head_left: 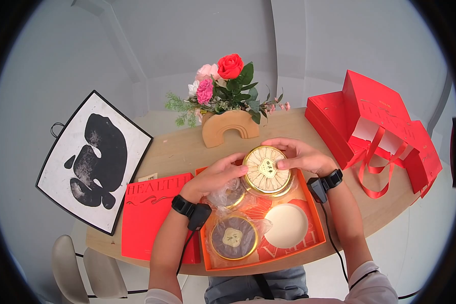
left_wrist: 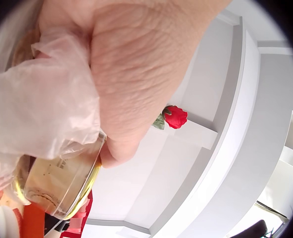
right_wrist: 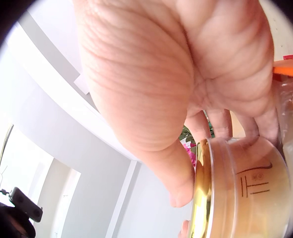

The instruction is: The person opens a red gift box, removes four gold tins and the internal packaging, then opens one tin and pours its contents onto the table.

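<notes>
Both hands hold a round clear tub [head_left: 263, 185] with a gold-rimmed lid, pale wedge-like pieces fanned round a small label. My left hand [head_left: 215, 176] grips its left side, the thumb at the gold rim in the left wrist view. The right hand [head_left: 305, 156] grips the opposite side, its thumb on the top and fingers round the far wall. Crumpled clear plastic [left_wrist: 42, 109] lies beside the left palm. Below is an open orange-red box [head_left: 315, 210] with a plastic-wrapped dark tub [head_left: 234, 238], another partly hidden tub [head_left: 233, 198] and a white round recess [head_left: 287, 226].
A red lid marked HEALTH [head_left: 149, 223] lies left of the box. At the right stand a red gift bag [head_left: 382, 109] with ribbon handles and red box parts. Behind are an arched wooden vase [head_left: 215, 129] of flowers and, to the left, a black-framed picture [head_left: 109, 147].
</notes>
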